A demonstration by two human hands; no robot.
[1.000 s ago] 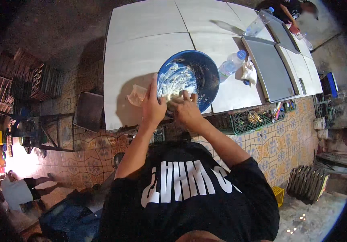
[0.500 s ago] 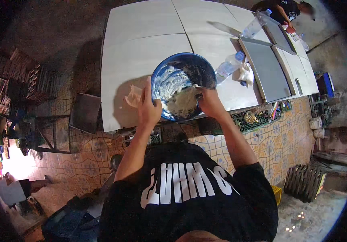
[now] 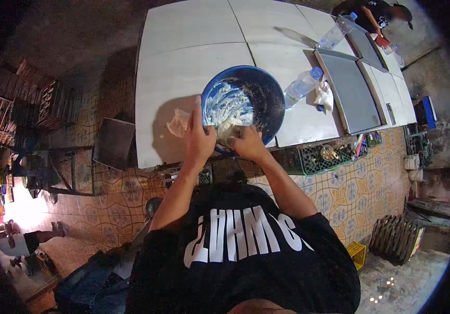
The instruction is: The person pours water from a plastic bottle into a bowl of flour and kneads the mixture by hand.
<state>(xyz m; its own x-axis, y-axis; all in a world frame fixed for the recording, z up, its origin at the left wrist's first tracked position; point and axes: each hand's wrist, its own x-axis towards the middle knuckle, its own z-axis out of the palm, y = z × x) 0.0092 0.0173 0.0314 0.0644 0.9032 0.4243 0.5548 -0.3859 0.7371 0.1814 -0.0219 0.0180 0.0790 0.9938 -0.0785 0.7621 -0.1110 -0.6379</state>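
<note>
Where two hands point(image 3: 200, 142) point(image 3: 250, 145) work — one blue bowl point(image 3: 273, 102).

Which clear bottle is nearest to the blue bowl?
The bottle immediately right of the bowl; the other blue-capped bottle is farther away, beside the far tray.

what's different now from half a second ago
The right hand has shifted left in the blue bowl, toward the left hand, which stays at the bowl's left rim. The plastic bottle beside the bowl and the nearer metal tray stay put.

Black short-sleeved T-shirt point(image 3: 246, 282), bold white block lettering point(image 3: 230, 238); forearms point(image 3: 178, 191) bare.
</note>
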